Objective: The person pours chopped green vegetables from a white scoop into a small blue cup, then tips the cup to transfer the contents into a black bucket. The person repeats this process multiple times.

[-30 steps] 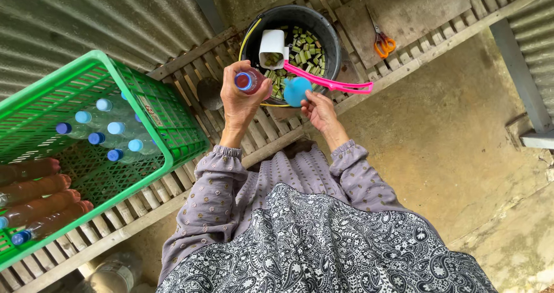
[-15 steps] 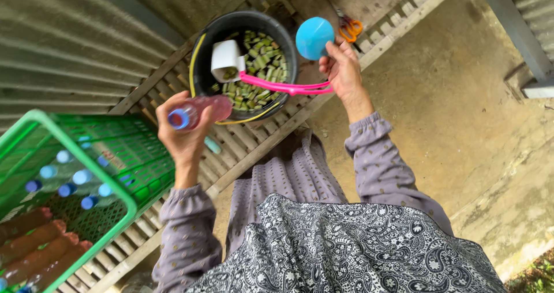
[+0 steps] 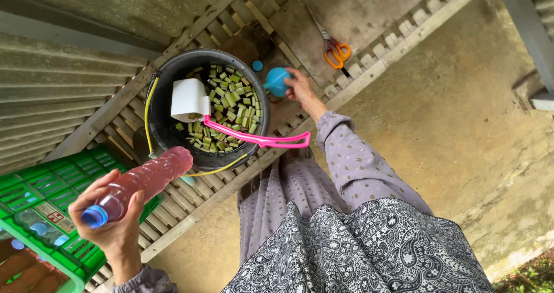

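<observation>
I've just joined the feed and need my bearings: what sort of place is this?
Probably an outdoor home work area, a slatted wooden platform above bare concrete ground. A black bucket of chopped green stalks and a green crate of bottles suggest small-scale drink bottling.

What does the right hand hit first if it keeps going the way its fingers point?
Probably the small blue cap lying on the slats by the black bucket. The right hand, holding the blue funnel, points that way, though depth is unclear.

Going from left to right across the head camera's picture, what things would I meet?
Green crate → left hand holding a pink bottle → black bucket of chopped green pieces → blue funnel in the right hand → orange-handled scissors.
</observation>
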